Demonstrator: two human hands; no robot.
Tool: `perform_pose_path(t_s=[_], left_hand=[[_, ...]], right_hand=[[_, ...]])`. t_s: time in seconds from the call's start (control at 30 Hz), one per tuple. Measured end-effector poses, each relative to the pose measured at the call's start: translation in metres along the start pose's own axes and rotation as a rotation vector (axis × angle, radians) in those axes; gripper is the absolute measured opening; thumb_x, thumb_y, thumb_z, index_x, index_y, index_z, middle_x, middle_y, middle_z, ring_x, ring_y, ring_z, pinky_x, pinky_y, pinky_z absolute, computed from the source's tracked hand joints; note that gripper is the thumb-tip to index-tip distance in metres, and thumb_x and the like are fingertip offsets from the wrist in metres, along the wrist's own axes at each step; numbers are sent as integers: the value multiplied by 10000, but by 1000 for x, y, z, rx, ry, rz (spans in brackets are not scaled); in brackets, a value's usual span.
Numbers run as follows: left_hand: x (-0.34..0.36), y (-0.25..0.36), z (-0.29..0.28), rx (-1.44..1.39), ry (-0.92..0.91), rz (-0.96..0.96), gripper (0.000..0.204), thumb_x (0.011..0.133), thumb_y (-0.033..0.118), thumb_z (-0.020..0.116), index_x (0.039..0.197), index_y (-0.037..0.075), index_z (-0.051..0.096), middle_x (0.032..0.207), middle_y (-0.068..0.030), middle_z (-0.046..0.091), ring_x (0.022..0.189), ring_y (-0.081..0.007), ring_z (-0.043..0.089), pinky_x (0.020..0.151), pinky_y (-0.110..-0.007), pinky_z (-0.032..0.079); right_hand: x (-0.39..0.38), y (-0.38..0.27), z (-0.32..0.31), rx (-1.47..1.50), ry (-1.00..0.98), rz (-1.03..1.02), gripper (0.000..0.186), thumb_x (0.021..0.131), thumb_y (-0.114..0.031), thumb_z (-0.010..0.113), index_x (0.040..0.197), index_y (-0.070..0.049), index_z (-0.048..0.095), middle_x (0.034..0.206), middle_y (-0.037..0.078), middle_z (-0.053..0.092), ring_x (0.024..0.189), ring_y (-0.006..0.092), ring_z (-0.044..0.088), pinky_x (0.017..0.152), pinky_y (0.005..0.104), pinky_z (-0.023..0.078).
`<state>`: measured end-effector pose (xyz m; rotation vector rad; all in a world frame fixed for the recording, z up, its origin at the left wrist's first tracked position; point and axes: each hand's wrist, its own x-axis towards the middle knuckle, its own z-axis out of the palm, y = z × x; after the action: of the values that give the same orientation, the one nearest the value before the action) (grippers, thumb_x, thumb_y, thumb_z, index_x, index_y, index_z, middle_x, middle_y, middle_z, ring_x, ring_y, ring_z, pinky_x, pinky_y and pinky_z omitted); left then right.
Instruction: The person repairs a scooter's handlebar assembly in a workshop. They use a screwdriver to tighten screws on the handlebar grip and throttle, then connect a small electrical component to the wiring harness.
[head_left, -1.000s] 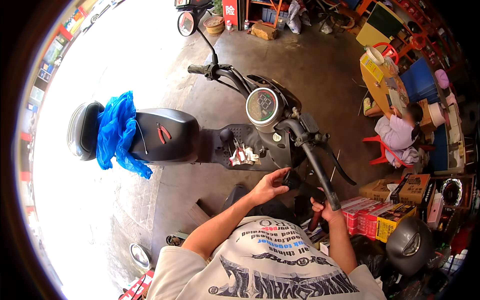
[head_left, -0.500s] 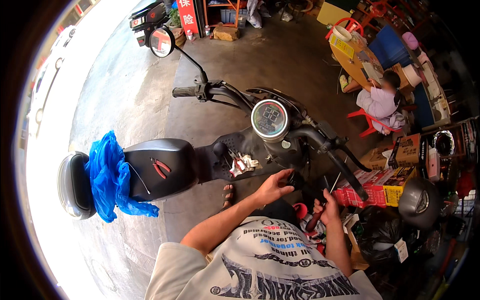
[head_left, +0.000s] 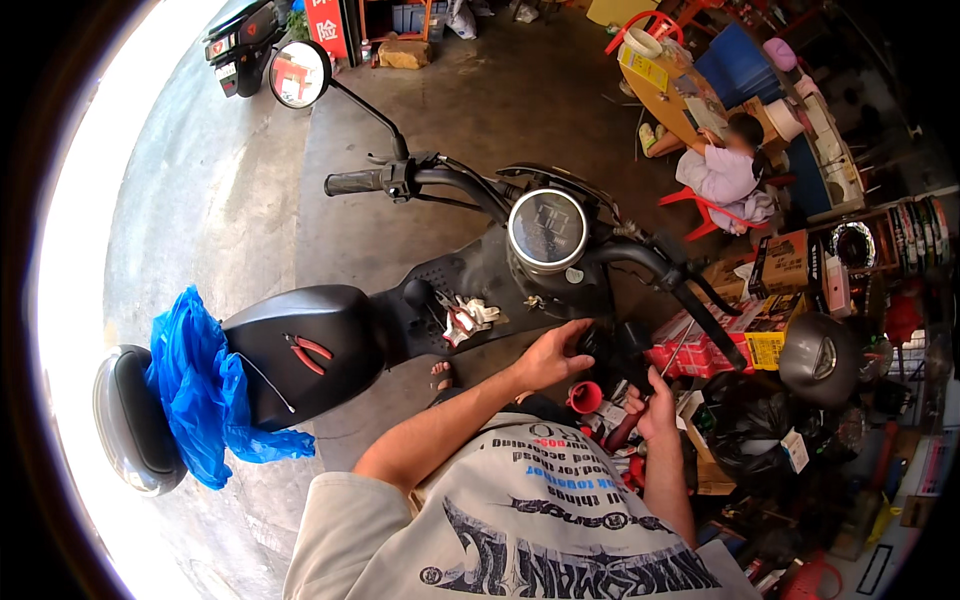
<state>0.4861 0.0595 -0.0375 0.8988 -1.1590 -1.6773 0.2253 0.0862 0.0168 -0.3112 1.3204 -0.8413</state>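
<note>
My left hand [head_left: 552, 358] has its thumb and fingers curled at a black part [head_left: 630, 350] beside the scooter's front; the part's exact kind I cannot make out. In my right hand [head_left: 655, 408] is a screwdriver with a dark red handle [head_left: 622, 431] and a thin metal shaft [head_left: 681, 345] pointing up and away. The black electric scooter [head_left: 430, 280] stands across in front of me, its round display [head_left: 547, 229] at the middle of the handlebar. Red-handled pliers [head_left: 308, 354] and a blue plastic bag [head_left: 195, 385] lie on the seat.
White gloves [head_left: 470, 320] rest on the footboard. A red cup [head_left: 584, 397] stands below my hands. To the right are stacked boxes [head_left: 780, 330], a grey helmet [head_left: 822, 362] and a black bag [head_left: 745, 425]. Farther off, a person [head_left: 725, 175] sits at a desk.
The whole view has shifted a little, and more of the red cup shows. The display's lit digits look dimmer. Both hands keep nearly the same hold.
</note>
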Motion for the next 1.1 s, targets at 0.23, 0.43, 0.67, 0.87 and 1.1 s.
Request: perform_pose_path(t_s=[0.23, 0.43, 0.67, 0.87, 1.1], left_hand=[[11, 3, -5, 16, -35, -1, 715, 877, 90, 715, 1480, -18, 346, 1366, -182, 542, 1084, -176, 621, 943, -310, 505], [17, -7, -2, 44, 7, 32, 720, 872, 78, 715, 1480, -15, 340, 1364, -179, 543, 1075, -169, 621, 935, -306, 504], [16, -10, 5, 34, 51, 10, 747, 826, 168, 775, 1444, -29, 405, 1303, -179, 598, 1003, -176, 601, 885, -308, 500], [16, -11, 11, 25, 71, 2, 731, 844, 209, 769, 1436, -32, 414, 1334, -182, 584, 1030, -180, 601, 905, -318, 495], [15, -9, 15, -27, 49, 0, 729, 856, 209, 759, 1446, -20, 396, 1354, -190, 571, 1113, -210, 601, 941, -326, 484]], right_hand=[[8, -17, 6, -39, -13, 16, 299, 992, -415, 536, 1040, -122, 571, 681, 24, 506, 486, 105, 403, 476, 254, 328], [15, -25, 6, -84, -21, 9, 278, 994, -404, 535, 1039, -132, 564, 676, 26, 504, 486, 106, 405, 476, 258, 333], [16, -20, -3, -54, -31, 24, 283, 993, -410, 540, 1049, -133, 564, 680, 27, 511, 490, 104, 418, 473, 253, 331], [11, -18, -5, -58, -26, -2, 295, 993, -420, 542, 1071, -137, 568, 673, 22, 510, 485, 103, 417, 475, 246, 327], [6, -16, -5, -78, -22, -15, 375, 997, -512, 505, 1074, -149, 553, 626, -15, 473, 459, 79, 403, 466, 237, 317]])
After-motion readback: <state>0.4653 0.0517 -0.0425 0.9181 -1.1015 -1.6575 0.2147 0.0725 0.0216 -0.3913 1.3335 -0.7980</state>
